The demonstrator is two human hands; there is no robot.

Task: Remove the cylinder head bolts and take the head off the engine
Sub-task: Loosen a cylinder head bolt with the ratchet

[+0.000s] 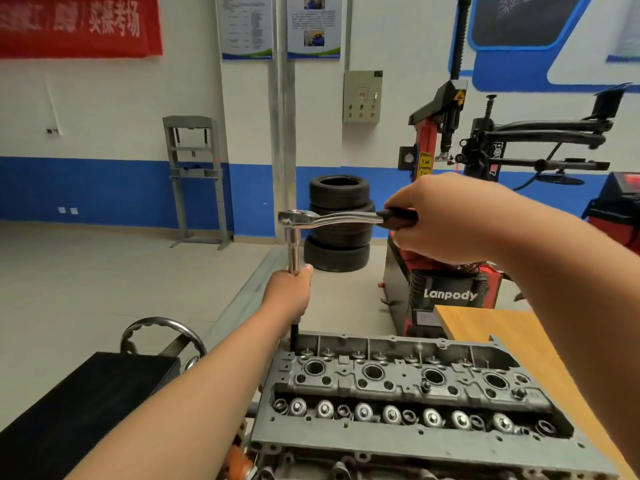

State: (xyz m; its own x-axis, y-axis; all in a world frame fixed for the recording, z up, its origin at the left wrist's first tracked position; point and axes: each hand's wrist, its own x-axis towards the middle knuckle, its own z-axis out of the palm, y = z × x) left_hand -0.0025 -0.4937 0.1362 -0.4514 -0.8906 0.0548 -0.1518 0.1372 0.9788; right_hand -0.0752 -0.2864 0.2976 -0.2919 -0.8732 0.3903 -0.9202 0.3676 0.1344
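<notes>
White walls [104, 98] are painted with a blue band [104, 192] low down, a red banner [79, 26] is hung up high, tyres [339, 223] are stacked by the pillar [282, 133], and a grey press frame [195, 178] is parked on pale floor [86, 271].

Stacked tyres [339, 202] stand beside a red tyre changer [450, 296], near a wooden table [502, 330].

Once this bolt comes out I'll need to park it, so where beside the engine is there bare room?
The wooden tabletop right of the cylinder head shows bare, as does the black surface on its left. The head's top is crowded with springs and holes; the left hand and wrench occupy its far left corner.
</notes>
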